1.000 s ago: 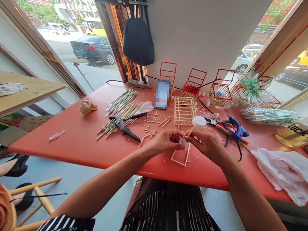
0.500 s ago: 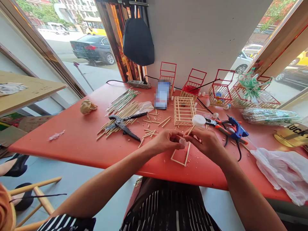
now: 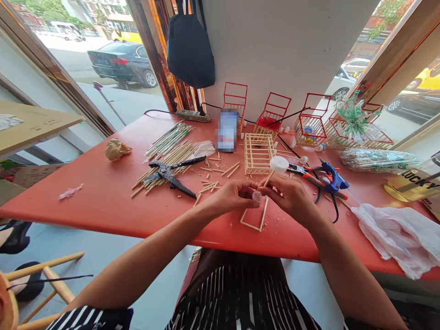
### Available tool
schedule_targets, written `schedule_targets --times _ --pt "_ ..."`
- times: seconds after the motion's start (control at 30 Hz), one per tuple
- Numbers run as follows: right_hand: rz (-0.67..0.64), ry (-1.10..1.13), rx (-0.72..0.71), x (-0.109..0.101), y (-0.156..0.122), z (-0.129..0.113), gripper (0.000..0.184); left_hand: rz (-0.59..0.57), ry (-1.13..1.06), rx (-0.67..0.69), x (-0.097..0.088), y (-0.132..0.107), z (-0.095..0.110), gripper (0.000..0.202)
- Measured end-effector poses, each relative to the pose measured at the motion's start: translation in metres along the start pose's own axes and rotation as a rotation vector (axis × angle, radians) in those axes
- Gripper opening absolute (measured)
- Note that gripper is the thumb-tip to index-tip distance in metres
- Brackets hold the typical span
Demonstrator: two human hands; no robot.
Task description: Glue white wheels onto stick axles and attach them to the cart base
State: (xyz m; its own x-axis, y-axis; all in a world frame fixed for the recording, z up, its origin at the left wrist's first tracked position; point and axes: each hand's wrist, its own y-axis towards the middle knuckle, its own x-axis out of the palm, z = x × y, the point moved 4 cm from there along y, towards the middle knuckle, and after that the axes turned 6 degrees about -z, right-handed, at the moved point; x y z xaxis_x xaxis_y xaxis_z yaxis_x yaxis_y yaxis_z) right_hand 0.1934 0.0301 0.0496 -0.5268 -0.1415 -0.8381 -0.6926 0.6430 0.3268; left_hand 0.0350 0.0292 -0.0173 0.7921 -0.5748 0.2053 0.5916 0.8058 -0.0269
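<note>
One pale stick (image 3: 269, 179), white disc (image 3: 279, 164) atop, is pinched in the right hand (image 3: 288, 191), a translucent round piece (image 3: 257, 196) in the left hand (image 3: 231, 197)

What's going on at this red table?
A person's left hand holds a small clear cup-like piece, while the right hand pinches a thin stick with a white disc at its upper end. A rectangular stick frame lies flat just below the hands. Black pliers rest on loose sticks; a blue glue gun lies to the right.
</note>
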Motion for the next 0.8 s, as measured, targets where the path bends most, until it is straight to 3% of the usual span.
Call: schedule_targets --times 0.1,0.8 --pt "0.018 -0.010 0.008 -0.0008 -0.0001 0.0002 0.017 0.007 0.036 0.012 -0.0008 -0.0002 0.0005 0.050" --pt "0.029 0.013 0.019 -0.0009 0.0011 -0.0029 0.019 0.021 0.004 0.034 0.0011 -0.0025 0.0053 0.037"
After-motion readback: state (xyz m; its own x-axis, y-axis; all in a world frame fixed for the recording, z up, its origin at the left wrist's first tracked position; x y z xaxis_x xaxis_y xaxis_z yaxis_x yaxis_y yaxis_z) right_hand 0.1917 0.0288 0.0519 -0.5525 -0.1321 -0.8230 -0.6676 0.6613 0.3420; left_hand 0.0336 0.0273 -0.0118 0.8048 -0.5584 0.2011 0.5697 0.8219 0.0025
